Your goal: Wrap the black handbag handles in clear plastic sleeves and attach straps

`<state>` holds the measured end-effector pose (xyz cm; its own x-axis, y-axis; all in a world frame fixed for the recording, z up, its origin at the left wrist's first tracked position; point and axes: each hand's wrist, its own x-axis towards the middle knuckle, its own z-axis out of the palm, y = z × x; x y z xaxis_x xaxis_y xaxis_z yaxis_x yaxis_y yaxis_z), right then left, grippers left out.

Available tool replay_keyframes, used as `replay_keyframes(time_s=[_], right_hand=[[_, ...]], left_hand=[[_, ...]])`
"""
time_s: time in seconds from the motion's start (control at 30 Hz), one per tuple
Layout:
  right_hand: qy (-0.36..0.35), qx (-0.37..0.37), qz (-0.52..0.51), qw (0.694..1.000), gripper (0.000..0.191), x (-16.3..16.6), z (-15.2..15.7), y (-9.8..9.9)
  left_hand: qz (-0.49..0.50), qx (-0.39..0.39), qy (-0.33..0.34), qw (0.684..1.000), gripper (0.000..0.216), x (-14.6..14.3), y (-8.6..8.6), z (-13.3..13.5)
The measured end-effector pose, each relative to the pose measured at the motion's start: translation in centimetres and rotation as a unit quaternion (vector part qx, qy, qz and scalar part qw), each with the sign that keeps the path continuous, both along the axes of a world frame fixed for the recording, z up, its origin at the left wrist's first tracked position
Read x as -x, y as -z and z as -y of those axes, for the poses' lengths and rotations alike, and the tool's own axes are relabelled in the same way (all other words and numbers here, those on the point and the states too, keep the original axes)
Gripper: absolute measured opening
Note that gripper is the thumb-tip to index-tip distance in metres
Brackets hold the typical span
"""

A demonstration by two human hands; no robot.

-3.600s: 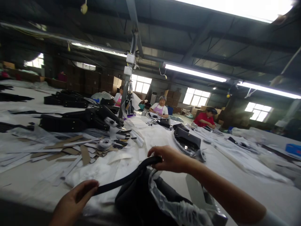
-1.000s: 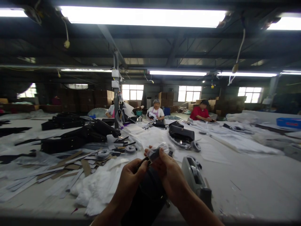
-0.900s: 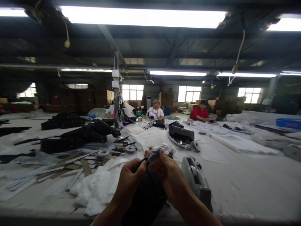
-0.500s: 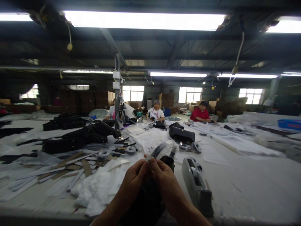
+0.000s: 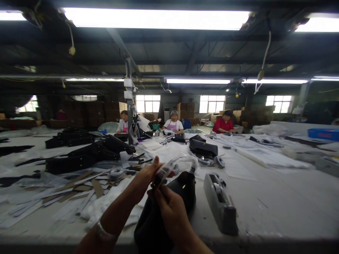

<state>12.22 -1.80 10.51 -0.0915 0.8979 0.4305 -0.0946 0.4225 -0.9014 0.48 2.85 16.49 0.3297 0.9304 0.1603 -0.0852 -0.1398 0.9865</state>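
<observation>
A black handbag [image 5: 148,227] stands in front of me at the table's near edge, its handle [image 5: 182,161] arched up and wrapped in clear plastic. My left hand [image 5: 145,176] is closed around the near end of the handle, thumb pointing up, the other fingers partly hidden behind the wrap. Just below it, my right hand [image 5: 171,203] pinches the bag at the handle's base; what lies between its fingertips is hidden. A small gold-coloured fitting [image 5: 183,186] shows on the bag's side. Right of the bag sits a grey tape dispenser [image 5: 221,208].
Cardboard and paper strips [image 5: 63,190] lie left, beside crumpled white wrapping [image 5: 99,208]. Black bags [image 5: 87,151] are piled behind them. Another black handbag [image 5: 203,148] and a tape roll [image 5: 219,161] lie ahead. Several co-workers sit across the table [image 5: 280,197], near a post [image 5: 129,116].
My left hand has shifted up and left, its thumb now raised along the wrapped handle. My right hand has moved lower and left, showing more of the bag. The view has shifted slightly.
</observation>
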Motion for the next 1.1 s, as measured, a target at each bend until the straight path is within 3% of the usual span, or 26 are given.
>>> replay_keyframes(time_s=[0.1, 0.23, 0.33, 0.5, 0.7, 0.9, 1.1], right_hand=[[0.046, -0.012, 0.021, 0.999, 0.027, -0.1, -0.1, 0.1], [0.056, -0.019, 0.095, 0.994, 0.026, -0.3, -0.1, 1.0], [0.075, -0.024, 0.117, 0.990, 0.024, -0.5, -0.4, 1.5], [0.096, -0.020, 0.118, 0.988, 0.025, -0.7, -0.6, 1.2], [0.039, -0.034, 0.034, 0.998, 0.027, -1.0, -0.7, 1.1], [0.082, -0.040, 0.050, 0.995, 0.038, -1.0, -0.5, 0.9], [0.100, -0.033, 0.085, 0.991, 0.045, -0.7, -0.4, 0.6]], left_hand=[[-0.027, -0.006, 0.057, 0.998, 0.047, -0.1, -0.8, -0.6], [0.042, -0.054, -0.035, 0.997, 0.038, -1.1, 0.4, -0.1], [0.095, -0.032, -0.090, 0.991, 0.047, -1.7, 1.4, 0.5], [0.106, 0.004, -0.041, 0.994, 0.062, -1.6, 1.3, 0.9], [0.104, -0.010, -0.049, 0.993, 0.055, -1.5, 1.2, 0.6], [0.125, 0.036, 0.027, 0.991, 0.045, -1.7, 0.9, 0.5], [0.127, 0.007, -0.013, 0.992, 0.037, -1.8, 1.4, 0.4]])
